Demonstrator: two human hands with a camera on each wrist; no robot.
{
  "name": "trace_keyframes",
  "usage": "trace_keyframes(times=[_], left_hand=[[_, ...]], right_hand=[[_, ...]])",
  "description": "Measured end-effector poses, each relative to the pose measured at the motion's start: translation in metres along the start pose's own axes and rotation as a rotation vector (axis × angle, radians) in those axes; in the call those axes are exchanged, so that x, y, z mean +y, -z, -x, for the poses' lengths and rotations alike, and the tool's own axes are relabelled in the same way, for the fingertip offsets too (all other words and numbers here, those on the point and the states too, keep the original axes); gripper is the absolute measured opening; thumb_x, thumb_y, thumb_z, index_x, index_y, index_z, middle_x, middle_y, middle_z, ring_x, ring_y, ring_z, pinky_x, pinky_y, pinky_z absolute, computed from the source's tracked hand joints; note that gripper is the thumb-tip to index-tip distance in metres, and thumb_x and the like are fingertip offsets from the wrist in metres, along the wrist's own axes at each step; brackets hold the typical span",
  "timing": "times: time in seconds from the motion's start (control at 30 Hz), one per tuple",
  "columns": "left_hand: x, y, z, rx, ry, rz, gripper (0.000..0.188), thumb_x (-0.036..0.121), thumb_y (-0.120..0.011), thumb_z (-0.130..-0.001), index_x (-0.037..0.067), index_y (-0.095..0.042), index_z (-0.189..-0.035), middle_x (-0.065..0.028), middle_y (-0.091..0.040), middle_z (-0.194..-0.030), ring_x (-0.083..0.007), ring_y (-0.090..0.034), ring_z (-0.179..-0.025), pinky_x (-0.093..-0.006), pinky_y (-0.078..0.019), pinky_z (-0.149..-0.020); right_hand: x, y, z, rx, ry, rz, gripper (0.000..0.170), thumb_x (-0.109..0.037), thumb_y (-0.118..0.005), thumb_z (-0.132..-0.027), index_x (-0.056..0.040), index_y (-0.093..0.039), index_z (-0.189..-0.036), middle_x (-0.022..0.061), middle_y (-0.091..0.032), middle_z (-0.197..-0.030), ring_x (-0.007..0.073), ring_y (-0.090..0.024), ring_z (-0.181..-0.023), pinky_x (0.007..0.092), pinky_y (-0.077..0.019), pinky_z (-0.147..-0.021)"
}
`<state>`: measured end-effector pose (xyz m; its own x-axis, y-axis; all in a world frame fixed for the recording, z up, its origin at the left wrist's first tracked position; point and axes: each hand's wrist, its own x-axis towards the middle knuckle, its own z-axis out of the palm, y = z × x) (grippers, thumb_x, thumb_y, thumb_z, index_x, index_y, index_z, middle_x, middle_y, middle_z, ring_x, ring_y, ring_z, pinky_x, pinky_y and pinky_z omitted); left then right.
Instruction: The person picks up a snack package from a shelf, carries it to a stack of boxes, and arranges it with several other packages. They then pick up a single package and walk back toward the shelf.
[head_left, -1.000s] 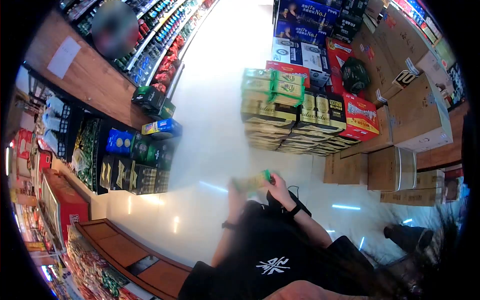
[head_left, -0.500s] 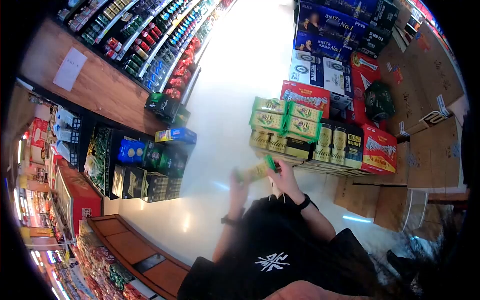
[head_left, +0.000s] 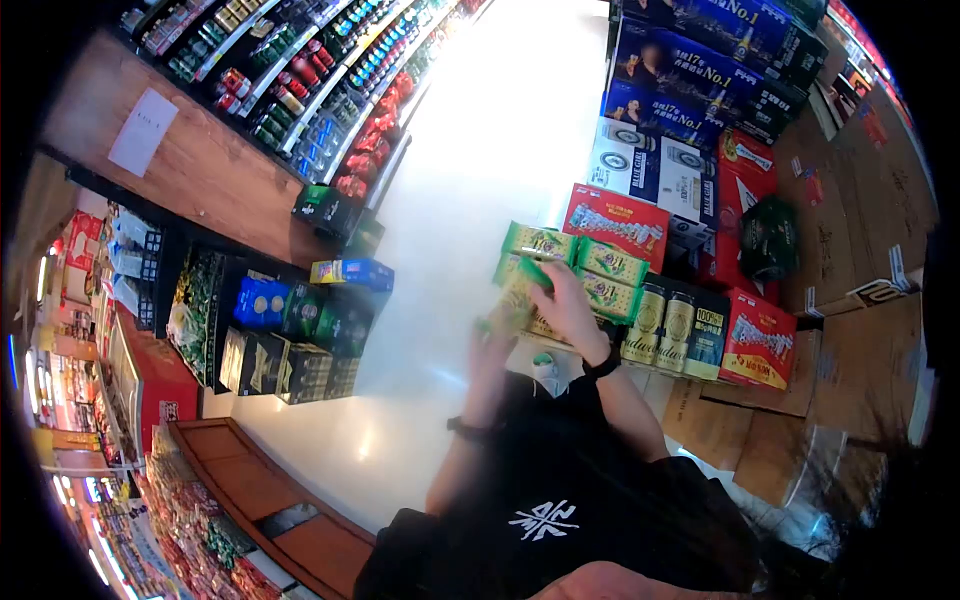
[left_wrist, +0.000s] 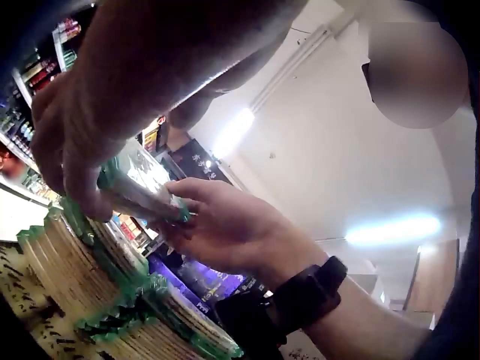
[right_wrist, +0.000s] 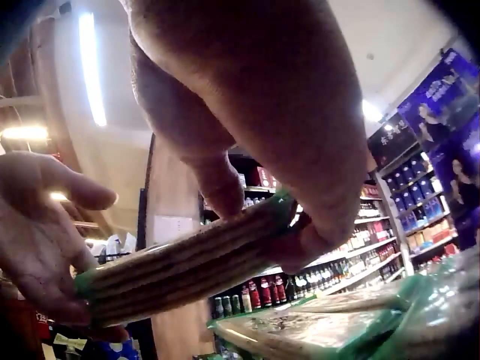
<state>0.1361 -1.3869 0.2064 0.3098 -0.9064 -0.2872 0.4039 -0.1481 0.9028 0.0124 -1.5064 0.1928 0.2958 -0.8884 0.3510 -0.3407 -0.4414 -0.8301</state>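
Observation:
My right hand [head_left: 572, 312] pinches one green-edged end of a packet of crackers [right_wrist: 187, 259], held tilted between my hands. Its thumb and fingers close on that end in the right wrist view. My left hand [right_wrist: 45, 232] is at the packet's other end, fingers extended behind and beneath it, thumb apart from the wrapper; it is blurred in the head view. The same packet shows edge-on in the left wrist view. Just beyond my hands, several similar cracker packets [head_left: 612, 265] lie in rows on stacked beer can cases [head_left: 660, 325].
A red carton [head_left: 615, 225] stands behind the packets, with white and blue beer cartons [head_left: 680, 60] farther back. Brown cardboard boxes [head_left: 860, 360] are piled to the right. Drink shelves [head_left: 300, 80] and dark beer packs [head_left: 300, 365] line the left side.
My hands and the packet have moved up and forward, so they now overlap the cracker rows. The stacked display sits closer in view. My right hand keeps its pinch on the packet.

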Motion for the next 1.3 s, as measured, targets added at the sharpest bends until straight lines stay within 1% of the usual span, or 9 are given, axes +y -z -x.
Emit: trace_keyframes(times=[0.23, 0.33, 0.43, 0.63, 0.9, 1.03, 1.13, 1.23, 1.3], left_hand=[[-0.002, -0.004, -0.02, 0.039, 0.079, 0.022, 0.042, 0.02, -0.046, -0.102, 0.008, -0.039, -0.142, -0.0061, -0.048, -0.137, -0.0177, -0.049, -0.122, -0.0389, -0.0418, -0.102], [-0.005, -0.003, -0.022, 0.081, 0.074, 0.147, 0.042, 0.021, -0.052, -0.1, 0.006, -0.042, -0.138, -0.0114, -0.052, -0.132, -0.0202, -0.052, -0.119, -0.0397, -0.044, -0.1], [0.003, -0.006, -0.022, -0.027, 0.067, 0.083, 0.043, 0.022, -0.044, -0.103, 0.009, -0.038, -0.144, -0.0045, -0.048, -0.139, -0.0166, -0.046, -0.124, -0.041, -0.04, -0.102], [-0.001, -0.014, -0.039, -0.026, 0.15, 0.226, 0.04, 0.016, -0.046, -0.101, 0.006, -0.043, -0.14, -0.0058, -0.05, -0.135, -0.0189, -0.049, -0.12, -0.0396, -0.041, -0.102], [-0.015, -0.012, -0.053, -0.077, -0.023, -0.193, 0.034, 0.005, -0.048, -0.095, 0.0, -0.051, -0.129, -0.0103, -0.056, -0.124, -0.021, -0.053, -0.114, -0.035, -0.0453, -0.097], [-0.013, -0.017, -0.056, -0.012, 0.172, 0.362, 0.036, 0.014, -0.045, -0.1, -0.001, -0.046, -0.133, -0.0105, -0.056, -0.127, -0.0221, -0.053, -0.115, -0.0376, -0.0437, -0.099], [-0.011, -0.018, -0.055, -0.04, 0.146, 0.344, 0.039, 0.02, -0.042, -0.102, 0.0, -0.043, -0.136, -0.0109, -0.055, -0.129, -0.0224, -0.053, -0.117, -0.0393, -0.0424, -0.101], [-0.019, -0.016, -0.059, -0.056, 0.128, 0.362, 0.04, 0.02, -0.044, -0.102, -0.001, -0.043, -0.136, -0.0117, -0.055, -0.13, -0.0222, -0.054, -0.117, -0.0401, -0.0429, -0.1], [-0.026, -0.011, -0.066, -0.134, 0.124, 0.398, 0.036, 0.022, -0.049, -0.102, 0.008, -0.045, -0.134, -0.0061, -0.054, -0.13, -0.017, -0.051, -0.116, -0.0377, -0.0413, -0.098]], right_hand=[[0.016, -0.007, -0.029, -0.057, -0.045, 0.104, 0.034, -0.016, -0.062, -0.089, 0.0068, -0.057, -0.114, 0.0232, -0.06, -0.103, 0.0388, -0.062, -0.085, 0.0413, -0.0517, -0.074], [0.024, -0.016, -0.034, -0.037, -0.066, 0.102, 0.034, -0.017, -0.061, -0.09, 0.0072, -0.057, -0.114, 0.0243, -0.06, -0.105, 0.0392, -0.062, -0.088, 0.0417, -0.0512, -0.075], [0.03, -0.02, -0.041, -0.015, -0.059, 0.101, 0.033, -0.016, -0.061, -0.089, 0.0077, -0.057, -0.112, 0.0258, -0.061, -0.104, 0.0396, -0.062, -0.091, 0.0424, -0.0511, -0.077], [0.036, -0.02, -0.052, 0.045, -0.012, 0.171, 0.029, -0.015, -0.061, -0.089, 0.0056, -0.06, -0.109, 0.0255, -0.062, -0.101, 0.0412, -0.061, -0.094, 0.0445, -0.0496, -0.081], [0.036, -0.021, -0.065, 0.038, -0.153, 0.151, 0.026, -0.016, -0.06, -0.089, 0.0047, -0.062, -0.105, 0.0251, -0.064, -0.097, 0.0395, -0.063, -0.089, 0.0443, -0.0502, -0.079], [0.037, -0.023, -0.068, 0.004, -0.242, 0.12, 0.027, -0.017, -0.061, -0.088, 0.0049, -0.062, -0.104, 0.0252, -0.064, -0.097, 0.0383, -0.064, -0.089, 0.0431, -0.0504, -0.078], [0.039, -0.025, -0.067, 0.065, -0.2, 0.141, 0.028, -0.017, -0.061, -0.088, 0.0052, -0.062, -0.104, 0.0246, -0.064, -0.096, 0.0381, -0.064, -0.087, 0.0426, -0.0506, -0.077], [0.04, -0.025, -0.069, 0.046, -0.247, 0.11, 0.025, -0.016, -0.059, -0.087, 0.0054, -0.061, -0.099, 0.0243, -0.061, -0.101, 0.0402, -0.06, -0.096, 0.0446, -0.0489, -0.086], [0.041, -0.025, -0.069, 0.049, -0.218, 0.146, 0.025, -0.016, -0.06, -0.087, 0.0055, -0.061, -0.098, 0.0242, -0.061, -0.101, 0.0399, -0.06, -0.096, 0.0445, -0.049, -0.086]])
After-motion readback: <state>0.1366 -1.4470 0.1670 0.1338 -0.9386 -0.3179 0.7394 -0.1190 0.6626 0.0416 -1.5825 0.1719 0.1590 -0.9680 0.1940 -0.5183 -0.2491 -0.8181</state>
